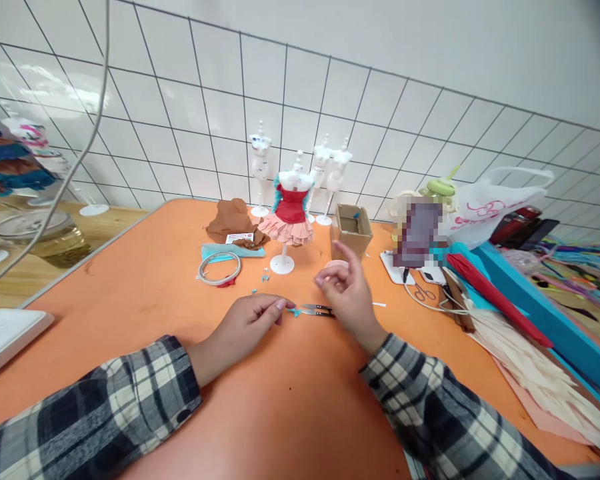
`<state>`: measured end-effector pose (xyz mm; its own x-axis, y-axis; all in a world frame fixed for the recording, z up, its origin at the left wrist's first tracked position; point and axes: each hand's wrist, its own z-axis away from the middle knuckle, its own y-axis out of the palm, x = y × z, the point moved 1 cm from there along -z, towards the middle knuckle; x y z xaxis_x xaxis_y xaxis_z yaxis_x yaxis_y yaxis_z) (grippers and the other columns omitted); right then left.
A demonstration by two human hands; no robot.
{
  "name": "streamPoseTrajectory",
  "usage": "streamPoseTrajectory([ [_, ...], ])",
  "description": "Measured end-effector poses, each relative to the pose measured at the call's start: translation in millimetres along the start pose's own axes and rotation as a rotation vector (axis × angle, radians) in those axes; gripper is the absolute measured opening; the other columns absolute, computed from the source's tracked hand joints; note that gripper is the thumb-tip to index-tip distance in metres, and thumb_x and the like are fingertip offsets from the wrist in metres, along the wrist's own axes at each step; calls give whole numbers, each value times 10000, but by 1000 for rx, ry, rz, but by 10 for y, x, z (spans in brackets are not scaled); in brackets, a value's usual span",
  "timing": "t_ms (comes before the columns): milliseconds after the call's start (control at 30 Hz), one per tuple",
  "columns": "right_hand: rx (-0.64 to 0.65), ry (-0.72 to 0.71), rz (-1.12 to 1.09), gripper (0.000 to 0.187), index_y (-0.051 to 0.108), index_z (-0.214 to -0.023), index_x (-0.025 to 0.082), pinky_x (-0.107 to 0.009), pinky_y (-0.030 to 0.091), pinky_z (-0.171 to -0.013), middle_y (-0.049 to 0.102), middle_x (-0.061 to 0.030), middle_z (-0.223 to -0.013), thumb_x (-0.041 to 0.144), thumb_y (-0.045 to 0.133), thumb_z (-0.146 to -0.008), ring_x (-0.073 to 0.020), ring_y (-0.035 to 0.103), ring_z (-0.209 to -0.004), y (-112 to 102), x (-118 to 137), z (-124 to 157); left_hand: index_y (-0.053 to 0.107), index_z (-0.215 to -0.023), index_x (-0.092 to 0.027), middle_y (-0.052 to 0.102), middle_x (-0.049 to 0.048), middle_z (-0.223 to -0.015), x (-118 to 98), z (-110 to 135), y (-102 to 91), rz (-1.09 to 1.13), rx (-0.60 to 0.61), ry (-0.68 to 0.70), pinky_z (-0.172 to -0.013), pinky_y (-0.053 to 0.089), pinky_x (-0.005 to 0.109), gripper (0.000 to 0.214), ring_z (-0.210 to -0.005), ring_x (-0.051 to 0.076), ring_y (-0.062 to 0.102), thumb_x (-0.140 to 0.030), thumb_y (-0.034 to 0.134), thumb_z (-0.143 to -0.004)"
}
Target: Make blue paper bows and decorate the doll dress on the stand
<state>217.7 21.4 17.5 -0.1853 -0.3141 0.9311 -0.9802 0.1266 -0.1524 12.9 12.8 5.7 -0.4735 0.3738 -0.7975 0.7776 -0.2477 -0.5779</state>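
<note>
My left hand [247, 325] rests low over the orange table, its thumb pressed against the curled fingers. A small turquoise crepe-paper scrap [295, 311] shows at its fingertips. Raised a little above the table, my right hand [351, 293] has its index finger stretched out and apart from the thumb, with nothing visible in it. Between the hands lie thread snips [317, 310], their blades toward the left hand and their handle end hidden behind the right hand. Behind them stands a small white dress form [293, 203] in a red bodice with a ruffled pink skirt.
Several bare white dress forms [261, 167] stand at the back. A cardboard box [353, 230] is behind my right hand. Left of centre are a wire ring [219, 268] and brown crepe paper [230, 221]. Scissors [424, 292], a white cable and paper strips [525, 373] lie at right.
</note>
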Motion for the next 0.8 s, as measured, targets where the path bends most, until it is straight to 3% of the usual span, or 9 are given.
streamPoseTrajectory([
  [133,-260,-262,386,586,402,-1361,245,-283,443,-621,705,-18,-899,262,600,-809,-128,533,-600,-350,58,-457,740,-937,-190,648,7,-698,79,-68,2,12,-44,-46,-652,448,246,388,-688,159,600,-421,429,-933],
  [267,-382,-322,585,422,481,-1244,205,-301,455,-675,725,-43,-923,268,552,-833,-159,606,-676,-579,0,-872,730,-946,-183,635,11,-704,88,-109,-1,93,-91,-67,-637,444,246,410,-674,154,580,-433,404,-942],
  [467,-375,-237,849,353,504,-1200,221,-319,418,-662,743,-48,-924,210,495,-847,-251,661,-830,-619,-144,-1138,728,-915,-176,631,12,-674,95,-146,0,122,-87,-47,-642,451,244,409,-653,150,573,-432,411,-941],
  [800,-360,-188,873,399,503,-1163,252,-306,385,-631,727,-1,-904,196,557,-772,-237,644,-789,-680,-238,-1174,726,-887,-168,637,14,-662,103,-138,0,161,-54,-64,-622,445,235,404,-638,147,567,-419,414,-942],
])
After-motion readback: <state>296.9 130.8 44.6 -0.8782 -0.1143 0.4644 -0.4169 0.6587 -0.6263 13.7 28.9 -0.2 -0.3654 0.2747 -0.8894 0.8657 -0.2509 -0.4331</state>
